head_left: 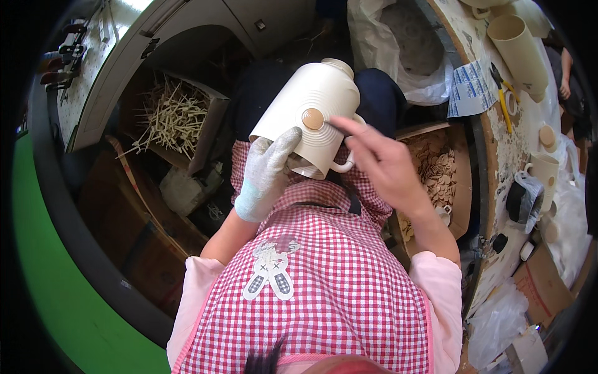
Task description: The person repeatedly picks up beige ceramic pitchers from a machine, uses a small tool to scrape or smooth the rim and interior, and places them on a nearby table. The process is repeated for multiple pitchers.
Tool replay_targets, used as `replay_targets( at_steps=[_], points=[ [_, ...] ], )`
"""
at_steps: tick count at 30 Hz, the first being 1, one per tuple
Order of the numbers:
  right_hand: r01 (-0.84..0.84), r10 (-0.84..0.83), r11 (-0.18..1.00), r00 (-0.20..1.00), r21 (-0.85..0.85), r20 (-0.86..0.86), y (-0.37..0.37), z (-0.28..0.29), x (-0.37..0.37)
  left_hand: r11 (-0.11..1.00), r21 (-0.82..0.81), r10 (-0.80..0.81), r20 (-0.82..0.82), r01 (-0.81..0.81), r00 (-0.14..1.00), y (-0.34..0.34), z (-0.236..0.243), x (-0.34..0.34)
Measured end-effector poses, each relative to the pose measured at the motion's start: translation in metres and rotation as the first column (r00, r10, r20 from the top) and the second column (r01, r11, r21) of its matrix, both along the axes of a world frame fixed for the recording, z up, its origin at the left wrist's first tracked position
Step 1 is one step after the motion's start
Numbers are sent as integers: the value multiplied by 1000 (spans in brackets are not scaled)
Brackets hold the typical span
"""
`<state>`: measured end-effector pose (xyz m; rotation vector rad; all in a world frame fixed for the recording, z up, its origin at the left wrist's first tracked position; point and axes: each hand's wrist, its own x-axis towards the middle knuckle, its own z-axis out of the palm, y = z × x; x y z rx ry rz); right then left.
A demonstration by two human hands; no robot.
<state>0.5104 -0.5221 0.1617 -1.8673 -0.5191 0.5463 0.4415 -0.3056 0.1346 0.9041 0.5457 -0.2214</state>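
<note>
A cream-coloured plastic jug shell [296,93] lies tilted over my lap, its narrow neck pointing away and its wide open end toward me. On its side, amid ringed ridges, sits a round tan disc [313,119]. My left hand [265,173], in a pale grey glove, grips the rim of the open end, with the thumb outside and the other fingers partly hidden. My bare right hand [385,161] reaches in from the right. Its index finger is stretched out to the jug's side, right beside the disc; the other fingers are loosely bent, with nothing visible in them.
A box of thin pale sticks [171,118] stands at the left. To the right, a cardboard box holds many tan discs [436,174]. The worn workbench [492,143] carries another jug shell [518,53], yellow-handled pliers [502,100] and plastic bags [498,324].
</note>
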Motion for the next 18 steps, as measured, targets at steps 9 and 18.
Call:
replay_targets(
  at_steps=[9,18],
  points=[
    [-49,77,985,983,-164,170,26,-2,-7,1000,24,19,-59,-17,998,3,-4,-2],
    [8,175,884,922,-468,346,28,7,-22,997,75,2,-49,2,999,-5,-1,-5]
  ],
)
